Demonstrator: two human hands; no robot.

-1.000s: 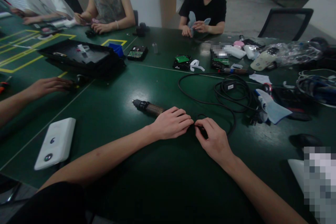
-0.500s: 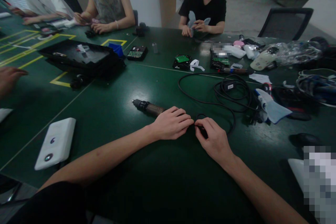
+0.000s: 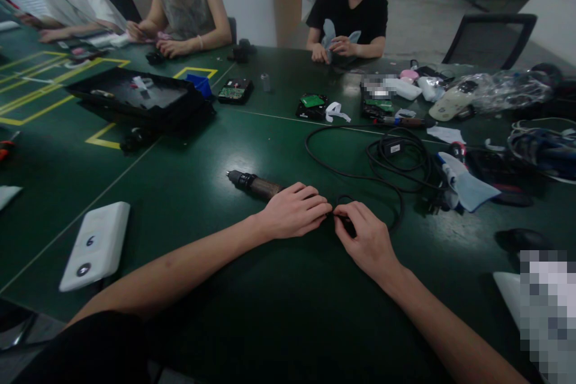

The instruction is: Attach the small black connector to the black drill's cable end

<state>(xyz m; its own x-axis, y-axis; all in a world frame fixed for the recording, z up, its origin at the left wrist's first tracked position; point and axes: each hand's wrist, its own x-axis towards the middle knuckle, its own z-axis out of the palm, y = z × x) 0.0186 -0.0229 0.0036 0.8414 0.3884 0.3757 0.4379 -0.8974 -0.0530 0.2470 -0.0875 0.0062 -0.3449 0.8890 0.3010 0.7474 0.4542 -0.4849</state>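
Observation:
An electric screwdriver (image 3: pixel 258 185) with a dark body lies on the green table, its bit pointing to the far left. My left hand (image 3: pixel 299 211) is closed over its rear half and hides that part. Close by on the right, my right hand (image 3: pixel 364 237) pinches the end of a black cable at the tool's tail; the fingertips of both hands almost meet there. The joint between cable and tool is too small and dark to make out. From there the black cable (image 3: pixel 400 198) runs back to a loose coil.
A black tray (image 3: pixel 180 96) stands at the far left, near a white numbered box (image 3: pixel 96 246). Circuit-board drives (image 3: pixel 312 105) lie farther back. Plastic bags (image 3: pixel 499 90), a blue-white cloth (image 3: pixel 472 186) and a mouse (image 3: pixel 522 240) are at right. Several people sit across the table.
Another person's hand has left the left edge, where an orange-handled tool now shows. My two hands and the screwdriver look nearly unchanged.

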